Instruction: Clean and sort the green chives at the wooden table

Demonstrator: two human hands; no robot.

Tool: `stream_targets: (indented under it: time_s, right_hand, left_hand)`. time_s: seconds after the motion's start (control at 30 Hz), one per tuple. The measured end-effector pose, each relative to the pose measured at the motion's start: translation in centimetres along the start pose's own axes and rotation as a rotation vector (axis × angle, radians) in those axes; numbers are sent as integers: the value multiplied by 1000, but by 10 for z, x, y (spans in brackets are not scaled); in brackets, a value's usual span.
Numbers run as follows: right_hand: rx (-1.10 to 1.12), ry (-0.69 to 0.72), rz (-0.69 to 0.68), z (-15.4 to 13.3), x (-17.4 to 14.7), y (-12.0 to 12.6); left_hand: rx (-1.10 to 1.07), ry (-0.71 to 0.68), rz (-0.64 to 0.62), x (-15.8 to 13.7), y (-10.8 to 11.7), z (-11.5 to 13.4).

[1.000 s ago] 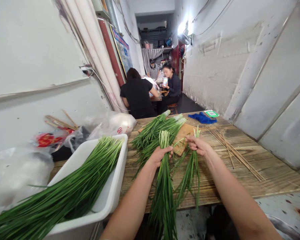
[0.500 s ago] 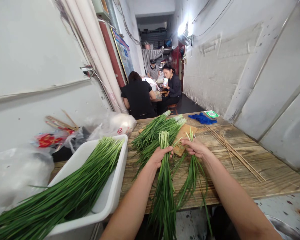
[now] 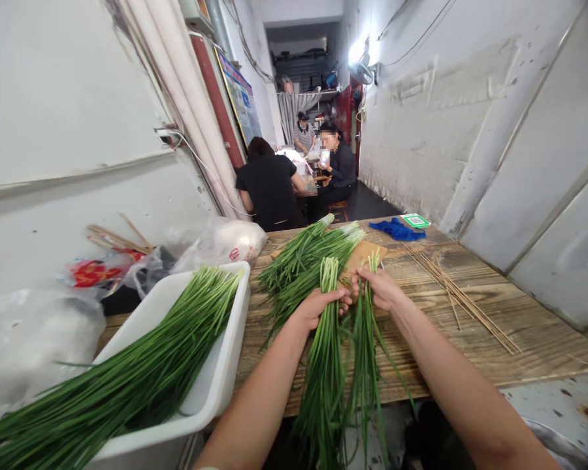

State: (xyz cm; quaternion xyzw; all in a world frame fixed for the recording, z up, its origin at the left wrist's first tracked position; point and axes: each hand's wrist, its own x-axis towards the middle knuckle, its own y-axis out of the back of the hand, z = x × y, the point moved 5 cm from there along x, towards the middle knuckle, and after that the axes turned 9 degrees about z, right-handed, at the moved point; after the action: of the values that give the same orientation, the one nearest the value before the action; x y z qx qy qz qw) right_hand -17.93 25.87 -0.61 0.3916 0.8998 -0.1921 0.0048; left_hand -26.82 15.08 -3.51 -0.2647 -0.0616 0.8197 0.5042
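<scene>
My left hand [image 3: 323, 305] is closed round a thick bunch of garlic chives [image 3: 323, 365], pale stem ends up and green leaves hanging past the table edge. Close beside it, my right hand [image 3: 376, 287] grips a thinner bunch of chives [image 3: 366, 346] near the stem ends. The fingers of both hands almost meet. Behind them, tied-looking bundles of chives [image 3: 304, 254] lie on the wooden table, partly over a brown board [image 3: 367, 253]. To the left, more loose chives [image 3: 161, 352] fill a white plastic tub [image 3: 232, 356] and spill over its near side.
Thin wooden sticks [image 3: 463, 300] lie on the table [image 3: 529, 326] at right, near a blue cloth [image 3: 396, 229] and a green-edged QR card [image 3: 415, 220]. Plastic bags [image 3: 34, 346] crowd the left. Beyond the table, a person in black [image 3: 267, 183] and two others are around another table.
My right hand has moved left toward my left hand, bringing its chives alongside the thicker bunch. The left bunch has shifted slightly right.
</scene>
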Motion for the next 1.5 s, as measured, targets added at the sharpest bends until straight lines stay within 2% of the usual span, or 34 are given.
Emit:
stream_targets:
  time_s: [0.1,0.27,0.47,0.73,1.0,1.27,1.43,1.5]
  right_hand:
    - [-17,27,-23,3,-4,-6]
    - [-196,57,-64,11,-6,-11]
    - [-111,21,-110,7,-5,-10]
    - [7,4,-41,7,0,-5]
    - [61,12,56,5,2,0]
    - [128,69,71,-1,6,6]
    - [75,222,216,-18,2,16]
    - [-4,265,198,-22,-1,15]
  left_hand:
    - [65,-29,-30,-2,-3,-1]
    - [145,-36,-71,-5,-9,-5]
    - [35,-39,-9,-2,-6,-2]
    - [-71,-40,127,1,1,2]
    - [-69,-22,125,2,1,1]
    - [-54,-50,121,0,0,3]
    - [-26,-44,181,1,6,4]
    - [-17,-16,189,1,9,5]
